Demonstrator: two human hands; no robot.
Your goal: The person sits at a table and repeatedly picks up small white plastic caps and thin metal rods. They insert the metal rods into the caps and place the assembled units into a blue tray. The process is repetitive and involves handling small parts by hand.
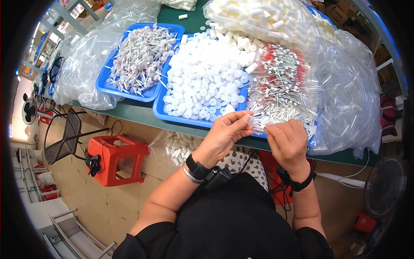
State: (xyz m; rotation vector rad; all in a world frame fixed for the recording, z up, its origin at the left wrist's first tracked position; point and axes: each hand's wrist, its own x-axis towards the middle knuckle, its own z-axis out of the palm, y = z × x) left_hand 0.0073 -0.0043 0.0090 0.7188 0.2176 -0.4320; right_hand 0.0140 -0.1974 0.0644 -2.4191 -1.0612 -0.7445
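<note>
1. Here, in the head view, the left hand (226,131) pinches a small white plastic cap (250,120) between thumb and fingertips, just above the near edge of the green surface (129,113).
2. The right hand (288,140) sits just beside it, fingers curled in; what its grip holds, I cannot tell.
3. Behind the hands, a blue tray (160,113) brims with white caps, and thin tubes (280,86) are heaped on clear plastic.
4. A red stool (114,157) stands on the floor to the left.
</note>
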